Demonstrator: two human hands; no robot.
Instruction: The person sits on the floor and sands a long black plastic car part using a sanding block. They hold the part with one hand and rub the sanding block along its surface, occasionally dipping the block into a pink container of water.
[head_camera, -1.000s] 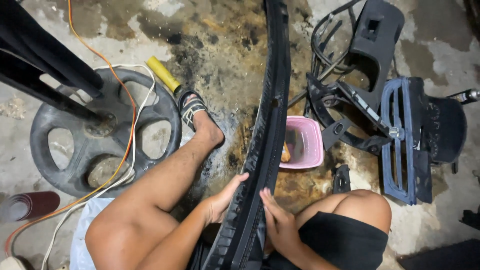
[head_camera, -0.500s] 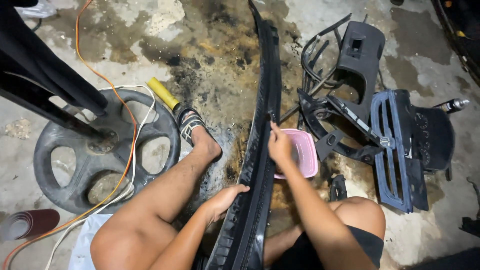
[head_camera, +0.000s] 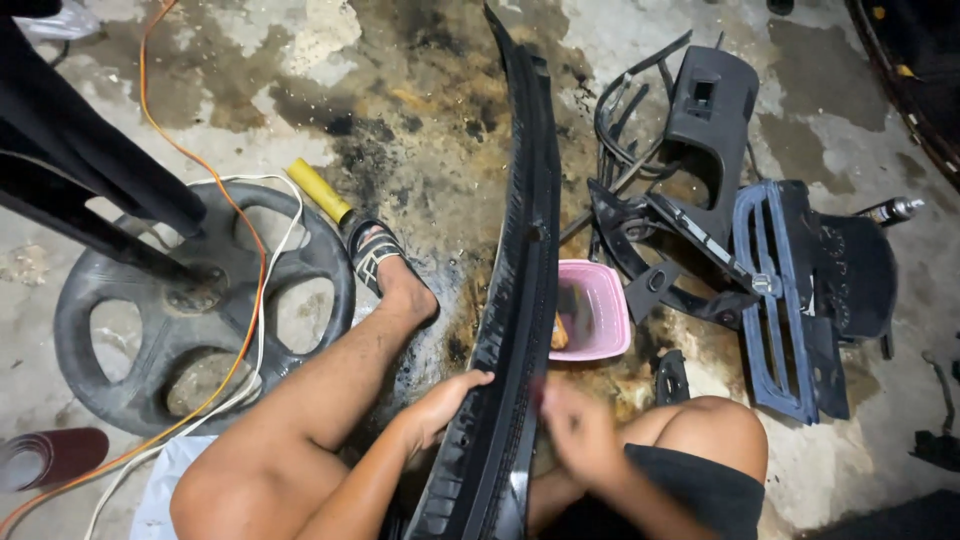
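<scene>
Two hands (head_camera: 450, 400) (head_camera: 580, 430) at long black trim panel (head_camera: 520, 300), pink basket (head_camera: 598, 312) just beside.

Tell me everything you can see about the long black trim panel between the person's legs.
The long black trim panel looks like moulded plastic, narrow and slightly curved, with ridges along its length and a small hole near the middle. It runs from the person's lap up across the stained concrete floor, tapering to a point. The left hand grips its left edge; the blurred right hand is at its right edge.
</scene>
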